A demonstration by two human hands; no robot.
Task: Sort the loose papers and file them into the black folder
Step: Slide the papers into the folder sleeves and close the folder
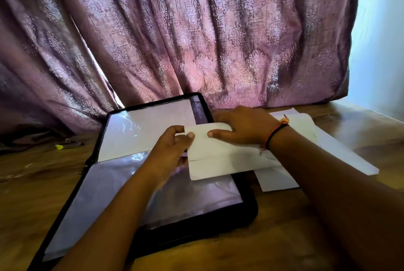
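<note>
The black folder lies open on the wooden table, its clear plastic sleeves showing; the far sleeve holds a white sheet. A folded white paper overlaps the folder's right edge. My left hand grips its left edge with thumb and fingers. My right hand lies on top of the paper, fingers spread and pressing down, with a red and black thread band on the wrist. More loose white papers are stacked beneath and to the right.
A purple patterned curtain hangs right behind the folder. A small yellow-tipped object lies on the table at the left. A pale wall stands at the right.
</note>
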